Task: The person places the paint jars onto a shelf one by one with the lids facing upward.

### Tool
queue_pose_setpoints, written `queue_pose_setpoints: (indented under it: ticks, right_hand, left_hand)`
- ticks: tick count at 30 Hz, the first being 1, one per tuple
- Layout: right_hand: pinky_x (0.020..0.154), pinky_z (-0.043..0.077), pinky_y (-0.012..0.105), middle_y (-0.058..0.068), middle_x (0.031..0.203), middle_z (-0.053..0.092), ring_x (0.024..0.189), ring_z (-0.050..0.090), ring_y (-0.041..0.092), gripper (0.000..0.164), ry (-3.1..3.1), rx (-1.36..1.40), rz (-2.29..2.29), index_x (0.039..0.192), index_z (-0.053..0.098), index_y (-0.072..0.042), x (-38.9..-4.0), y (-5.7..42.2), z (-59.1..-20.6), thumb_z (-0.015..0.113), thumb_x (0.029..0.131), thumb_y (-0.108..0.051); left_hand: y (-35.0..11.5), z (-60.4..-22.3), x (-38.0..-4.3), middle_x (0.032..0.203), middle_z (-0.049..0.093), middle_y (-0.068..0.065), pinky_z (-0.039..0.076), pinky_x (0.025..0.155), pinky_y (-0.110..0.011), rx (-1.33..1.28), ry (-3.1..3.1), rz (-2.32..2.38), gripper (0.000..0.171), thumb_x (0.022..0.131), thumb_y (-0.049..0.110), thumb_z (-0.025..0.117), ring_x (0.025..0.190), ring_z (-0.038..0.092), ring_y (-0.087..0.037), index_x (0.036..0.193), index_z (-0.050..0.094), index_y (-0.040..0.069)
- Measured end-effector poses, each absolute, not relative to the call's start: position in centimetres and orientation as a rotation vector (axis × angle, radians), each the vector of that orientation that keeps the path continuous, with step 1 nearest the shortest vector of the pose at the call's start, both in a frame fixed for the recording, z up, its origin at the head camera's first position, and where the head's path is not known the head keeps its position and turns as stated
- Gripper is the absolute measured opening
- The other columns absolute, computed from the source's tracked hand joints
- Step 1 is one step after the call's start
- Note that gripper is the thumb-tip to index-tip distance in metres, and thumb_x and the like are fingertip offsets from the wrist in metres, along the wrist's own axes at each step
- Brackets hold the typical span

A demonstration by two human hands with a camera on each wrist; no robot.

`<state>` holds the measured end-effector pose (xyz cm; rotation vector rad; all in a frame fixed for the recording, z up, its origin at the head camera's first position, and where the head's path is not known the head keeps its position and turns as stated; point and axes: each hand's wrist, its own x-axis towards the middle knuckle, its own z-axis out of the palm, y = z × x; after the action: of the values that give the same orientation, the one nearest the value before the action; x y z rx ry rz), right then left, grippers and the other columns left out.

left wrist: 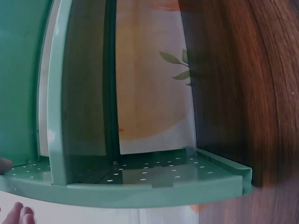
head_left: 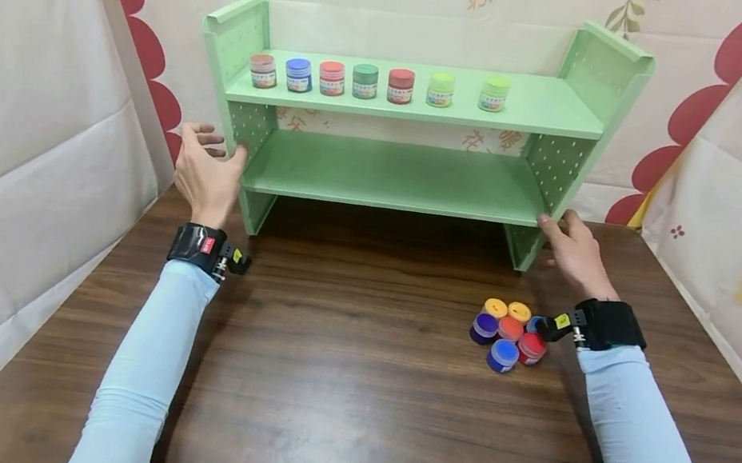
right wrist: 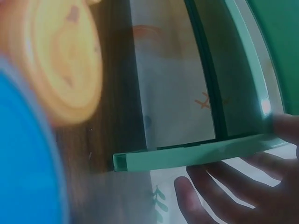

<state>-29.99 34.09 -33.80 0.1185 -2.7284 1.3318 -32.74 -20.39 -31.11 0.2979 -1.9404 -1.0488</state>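
Observation:
A light green two-tier shelf rack (head_left: 394,178) stands on the table, its side panels dotted with small holes. My left hand (head_left: 208,177) holds the front edge of its left panel, thumb inside and other fingers outside; most of this hand lies beyond the left wrist view. At the opposite end, my right hand (head_left: 575,252) grips the right panel near the lower board, the thumb (right wrist: 286,127) inside and the fingers (right wrist: 224,186) spread along the outside. Several small lidded jars line the upper board, among them a blue jar (head_left: 298,75) and a dark green jar (head_left: 365,81).
By my right wrist, several jars cluster on the brown wooden table (head_left: 317,385), including a purple jar (head_left: 484,329), a red jar (head_left: 531,348) and a yellow-lidded jar (head_left: 495,308). White printed cloth (head_left: 48,156) hangs behind the rack and along both sides.

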Motion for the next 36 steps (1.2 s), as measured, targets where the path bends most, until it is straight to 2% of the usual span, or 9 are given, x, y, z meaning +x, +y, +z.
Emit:
queue_pose_setpoints:
  ticks: [5, 10, 14, 16, 18, 21, 23, 28, 36]
  right_hand:
    - [0.069, 0.06, 0.026, 0.036, 0.154, 0.04, 0.128, 0.053, 0.05, 0.074, -2.792, 0.15, 1.289, 0.155, 0.03, 0.001, -30.2, 34.5, -33.4, 0.036, 0.107, -0.056]
    - [0.076, 0.062, 0.032, 0.036, 0.157, 0.037, 0.127, 0.055, 0.048, 0.076, -2.865, 0.18, 1.306, 0.161, 0.022, 0.002, -29.9, 34.9, -32.7, 0.037, 0.108, -0.051]
    - [0.075, 0.061, 0.027, 0.038, 0.151, 0.044, 0.105, 0.07, 0.017, 0.075, -2.928, 0.165, 1.271, 0.156, 0.032, 0.008, -29.5, 35.2, -31.6, 0.04, 0.108, -0.049]
    - [0.072, 0.061, 0.027, 0.037, 0.141, 0.056, 0.087, 0.068, 0.001, 0.073, -2.956, 0.151, 1.189, 0.149, 0.043, 0.011, -29.2, 35.4, -30.9, 0.042, 0.108, -0.049]
    - [0.068, 0.06, 0.027, 0.033, 0.118, 0.069, 0.075, 0.064, -0.004, 0.066, -2.97, 0.13, 1.129, 0.137, 0.057, 0.012, -28.9, 35.7, -30.3, 0.044, 0.108, -0.047]
    - [0.065, 0.058, 0.027, 0.014, 0.084, 0.073, 0.069, 0.066, 0.005, 0.053, -2.968, 0.135, 1.159, 0.113, 0.068, 0.009, -28.4, 35.9, -29.6, 0.051, 0.107, -0.041]
    - [0.065, 0.058, 0.027, 0.002, 0.077, 0.068, 0.069, 0.068, 0.011, 0.045, -2.958, 0.191, 1.232, 0.103, 0.068, 0.007, -28.1, 35.7, -29.2, 0.055, 0.107, -0.035]
    - [0.074, 0.06, 0.03, 0.003, 0.093, 0.072, 0.08, 0.071, 0.016, 0.034, -3.016, 0.458, 1.263, 0.118, 0.064, 0.008, -27.7, 34.8, -28.9, 0.056, 0.107, -0.023]
    - [0.089, 0.059, 0.037, 0.017, 0.124, 0.069, 0.102, 0.07, 0.024, 0.041, -3.243, 0.648, 1.082, 0.136, 0.059, 0.002, -27.7, 33.7, -29.7, 0.061, 0.104, -0.024]
  left_hand:
    - [-20.4, -32.1, -33.0, 0.123, 0.076, -0.012, 0.054, 0.091, -0.046, 0.149, -2.0, -1.053, 0.054, 0.092, 0.025, 0.072, 0.104, 0.076, -0.029, 0.142, 0.055, 0.015]
    - [-20.2, -33.2, -33.5, 0.127, 0.071, -0.024, 0.05, 0.093, -0.058, 0.008, -2.076, -1.049, 0.046, 0.099, 0.016, 0.062, 0.112, 0.07, -0.044, 0.143, 0.052, 0.007]
    - [-20.2, -33.7, -33.8, 0.129, 0.068, -0.028, 0.047, 0.098, -0.06, -0.057, -2.075, -1.08, 0.047, 0.1, 0.012, 0.06, 0.119, 0.066, -0.047, 0.145, 0.049, 0.006]
    - [-20.3, -33.8, -33.9, 0.131, 0.068, -0.027, 0.047, 0.101, -0.059, -0.084, -2.065, -1.09, 0.05, 0.099, 0.011, 0.061, 0.122, 0.065, -0.045, 0.147, 0.047, 0.008]
    - [-20.3, -33.9, -34.0, 0.135, 0.066, -0.024, 0.047, 0.106, -0.057, -0.104, -2.059, -1.104, 0.054, 0.099, 0.011, 0.062, 0.127, 0.064, -0.042, 0.15, 0.044, 0.01]
    - [-20.3, -34.2, -34.1, 0.141, 0.064, -0.022, 0.044, 0.111, -0.054, -0.111, -2.059, -1.119, 0.059, 0.1, 0.012, 0.062, 0.132, 0.06, -0.038, 0.154, 0.04, 0.015]
    - [-20.2, -34.4, -34.1, 0.142, 0.063, -0.021, 0.044, 0.113, -0.053, -0.103, -2.063, -1.13, 0.061, 0.1, 0.011, 0.062, 0.134, 0.059, -0.036, 0.156, 0.038, 0.018]
    - [-20.1, -34.6, -34.2, 0.141, 0.063, -0.023, 0.045, 0.112, -0.054, -0.073, -2.076, -1.145, 0.066, 0.098, 0.003, 0.055, 0.13, 0.062, -0.038, 0.158, 0.036, 0.022]
    - [-20.7, -34.5, -34.3, 0.132, 0.068, -0.023, 0.046, 0.101, -0.06, 0.008, -2.166, -1.106, 0.057, 0.092, 0.006, 0.055, 0.12, 0.065, -0.043, 0.147, 0.051, 0.017]
